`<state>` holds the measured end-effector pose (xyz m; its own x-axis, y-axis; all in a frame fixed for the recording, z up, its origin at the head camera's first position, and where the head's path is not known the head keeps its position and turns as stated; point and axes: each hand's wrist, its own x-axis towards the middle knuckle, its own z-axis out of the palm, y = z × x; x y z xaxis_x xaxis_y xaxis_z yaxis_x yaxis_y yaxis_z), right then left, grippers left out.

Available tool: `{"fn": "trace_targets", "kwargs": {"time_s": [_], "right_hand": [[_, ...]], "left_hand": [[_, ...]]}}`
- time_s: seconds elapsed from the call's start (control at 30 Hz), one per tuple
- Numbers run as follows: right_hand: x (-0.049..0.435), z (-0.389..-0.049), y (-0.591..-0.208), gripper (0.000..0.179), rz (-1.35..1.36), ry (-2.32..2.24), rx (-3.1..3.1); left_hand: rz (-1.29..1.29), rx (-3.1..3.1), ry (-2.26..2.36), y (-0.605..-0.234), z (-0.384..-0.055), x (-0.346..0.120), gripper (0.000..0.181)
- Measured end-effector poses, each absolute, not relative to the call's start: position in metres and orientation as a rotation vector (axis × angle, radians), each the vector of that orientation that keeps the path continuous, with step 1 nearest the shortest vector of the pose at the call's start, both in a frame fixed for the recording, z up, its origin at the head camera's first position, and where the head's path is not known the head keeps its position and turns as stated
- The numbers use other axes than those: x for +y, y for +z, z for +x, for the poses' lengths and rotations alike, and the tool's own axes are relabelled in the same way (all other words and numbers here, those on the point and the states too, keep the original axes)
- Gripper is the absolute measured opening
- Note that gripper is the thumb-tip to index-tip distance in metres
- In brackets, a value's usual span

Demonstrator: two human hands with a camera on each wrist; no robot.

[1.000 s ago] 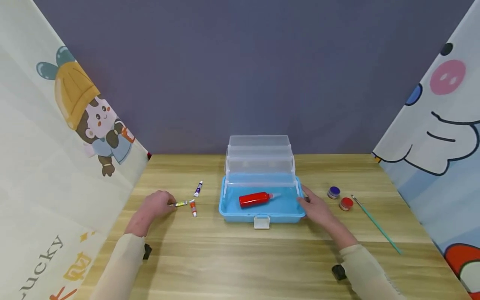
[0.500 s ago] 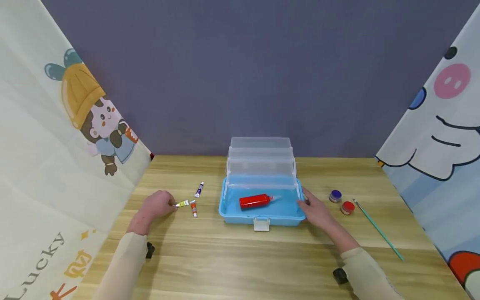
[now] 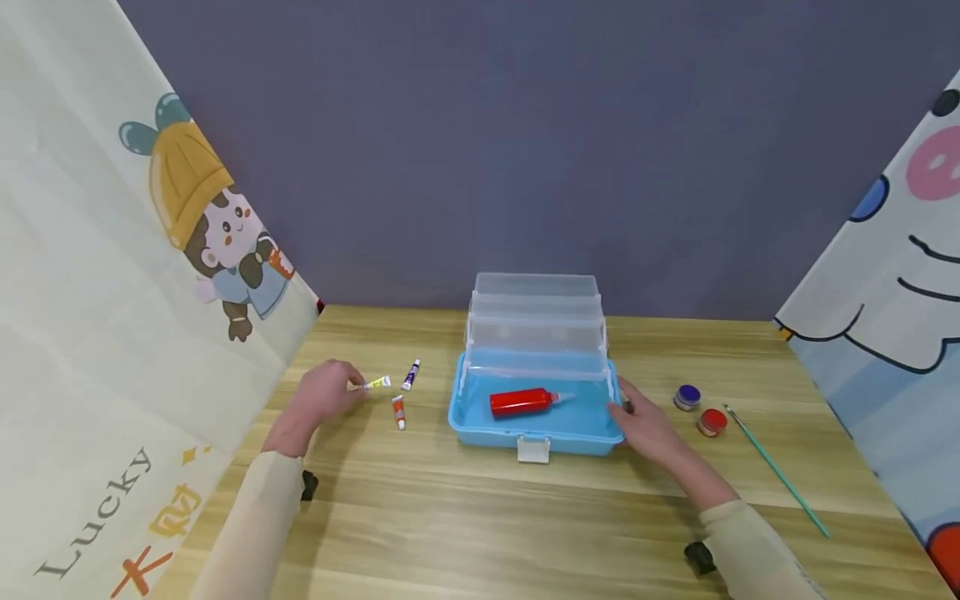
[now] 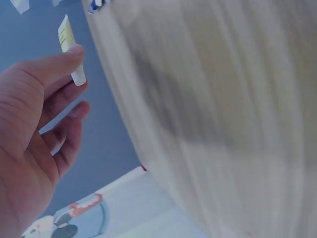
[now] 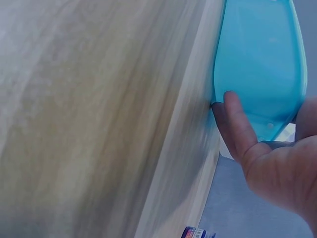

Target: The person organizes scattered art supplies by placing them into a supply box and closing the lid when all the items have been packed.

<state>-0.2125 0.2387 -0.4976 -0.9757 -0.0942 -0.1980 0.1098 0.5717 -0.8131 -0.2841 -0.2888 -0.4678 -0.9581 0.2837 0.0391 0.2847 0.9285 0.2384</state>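
Observation:
My left hand point(image 3: 327, 392) pinches a small yellow-labelled paint tube point(image 4: 68, 42) between thumb and fingers. In the left wrist view its white cap end points down past the fingertips, above the table. An orange paint tube point(image 3: 399, 412) and a purple paint tube point(image 3: 410, 375) lie close by. My right hand point(image 3: 651, 427) holds the right side wall of a light blue storage box point(image 3: 480, 435), thumb at the rim and fingers against the outer wall point(image 5: 257, 59). Inside the box lies a red squeeze bottle point(image 3: 520, 403) with a clear nozzle.
The box's clear tiered trays point(image 3: 536, 333) stand raised at its back, and a white latch point(image 3: 533, 451) hangs at its front. Right of the right hand are a purple-lidded jar point(image 3: 687, 397), a red-lidded jar point(image 3: 712, 422) and a green paintbrush point(image 3: 780, 473).
My left hand has raised the yellow paint tube and carried it away from the orange one, towards the purple one. My right hand stays at the box. The head view has swung slightly left.

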Motion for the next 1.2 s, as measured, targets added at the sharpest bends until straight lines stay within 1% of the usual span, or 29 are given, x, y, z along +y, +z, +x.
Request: {"fn": "trace_targets", "kwargs": {"time_s": [0.4,0.7,1.0,1.2], "right_hand": [[0.246,-0.206,-0.49,0.064,0.036,-1.391,2.572],[0.239,-0.205,-0.499,0.063,0.016,-1.47,2.535],[0.242,-0.21,-0.499,0.064,0.043,-1.485,2.536],[0.239,-0.213,-0.498,0.065,0.025,-1.477,2.538]], "left_hand": [[-0.639,-2.988,-0.337,-0.437,-0.308,-0.246,0.018],[-0.756,-2.958,-0.291,-0.41,-0.32,-0.227,0.017],[-0.874,-2.904,-0.327,-0.402,-0.331,-0.203,0.015],[-0.913,-2.866,-0.277,-0.396,-0.333,-0.188,0.017]]}}
